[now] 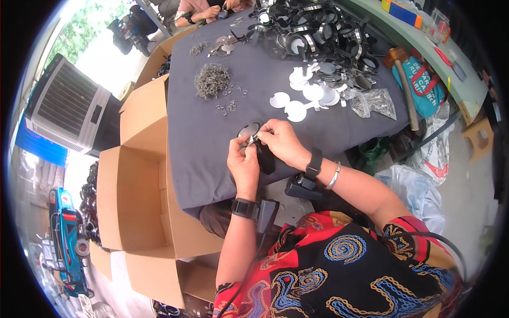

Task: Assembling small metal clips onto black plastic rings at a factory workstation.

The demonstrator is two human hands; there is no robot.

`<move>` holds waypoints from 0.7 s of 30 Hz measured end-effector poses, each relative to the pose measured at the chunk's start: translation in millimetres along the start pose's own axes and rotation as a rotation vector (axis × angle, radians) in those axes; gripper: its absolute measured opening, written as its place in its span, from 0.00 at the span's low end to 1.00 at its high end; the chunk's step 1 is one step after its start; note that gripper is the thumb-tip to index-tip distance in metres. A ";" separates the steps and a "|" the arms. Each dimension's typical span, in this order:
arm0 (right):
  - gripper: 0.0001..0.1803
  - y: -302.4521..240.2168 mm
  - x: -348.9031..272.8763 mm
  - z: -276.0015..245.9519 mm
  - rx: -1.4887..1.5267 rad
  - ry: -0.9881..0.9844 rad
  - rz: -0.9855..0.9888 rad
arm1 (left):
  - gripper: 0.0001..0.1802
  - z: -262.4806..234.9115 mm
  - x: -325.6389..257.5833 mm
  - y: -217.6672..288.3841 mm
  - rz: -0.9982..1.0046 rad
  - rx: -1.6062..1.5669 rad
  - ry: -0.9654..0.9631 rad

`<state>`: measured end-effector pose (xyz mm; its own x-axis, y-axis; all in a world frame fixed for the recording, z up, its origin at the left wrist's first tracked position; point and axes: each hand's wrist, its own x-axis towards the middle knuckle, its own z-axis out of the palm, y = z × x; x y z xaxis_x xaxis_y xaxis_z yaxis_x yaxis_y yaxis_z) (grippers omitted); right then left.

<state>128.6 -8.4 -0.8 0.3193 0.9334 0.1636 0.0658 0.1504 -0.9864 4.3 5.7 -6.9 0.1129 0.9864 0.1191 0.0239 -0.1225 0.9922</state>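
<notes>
At the table's near edge, my left hand [244, 161] is closed round a round part [248, 129] with a black rim and a grey disc face. A black piece hangs below it, between my hands. My right hand [285, 142] pinches at the near edge of this part, its fingertips close to my left thumb. Something small and pale shows between the fingertips, too small to name. Beyond my hands lie several flat white discs with tabs [295, 111]. A pile of small metal clips [212, 79] sits farther off to the left, with a few loose ones beside it.
Black ring-shaped parts [297, 42] are heaped at the table's far side. A plastic bag of small metal pieces [380, 102] lies at right, near a wooden-handled hammer [407, 90]. Open cardboard boxes [140, 196] stand along the left edge. Another person's hands [214, 11] work at the far end.
</notes>
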 end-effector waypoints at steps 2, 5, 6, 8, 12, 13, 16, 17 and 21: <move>0.06 -18.8 -4.9 0.2 0.155 -0.036 0.221 | 0.07 -2.2 0.6 -4.7 0.004 -0.009 0.008; 0.06 -27.4 -10.1 0.5 0.317 -0.045 0.338 | 0.07 -1.6 -0.9 -4.0 0.000 -0.004 0.010; 0.06 -25.3 -10.1 1.7 0.313 -0.045 0.340 | 0.07 -1.2 -1.2 -3.0 -0.006 0.010 0.012; 0.05 -19.8 -9.7 6.6 0.273 0.023 0.245 | 0.07 -2.0 -1.9 -2.1 -0.013 0.002 0.010; 0.04 -16.3 -12.1 6.6 0.407 0.016 0.248 | 0.07 -2.1 -2.1 -2.2 0.004 0.007 0.005; 0.04 -17.2 -10.4 5.0 0.391 -0.008 0.248 | 0.07 -2.0 -2.3 -1.7 0.001 0.005 0.007; 0.03 -21.2 -7.1 -2.7 0.303 -0.064 0.272 | 0.07 -1.2 -3.2 0.6 -0.014 -0.013 0.011; 0.03 -22.2 -6.7 -5.2 0.234 -0.095 0.293 | 0.07 -0.3 -3.7 1.2 -0.010 -0.023 0.013; 0.03 -23.8 -7.9 -7.6 0.224 -0.162 0.344 | 0.07 -5.8 -2.6 -4.5 0.004 -0.017 0.018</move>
<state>131.7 -21.8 21.4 0.1333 0.9778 -0.1617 -0.2305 -0.1281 -0.9646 -1.8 4.4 -11.5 0.0950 0.9877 0.1238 0.0065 -0.1250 0.9921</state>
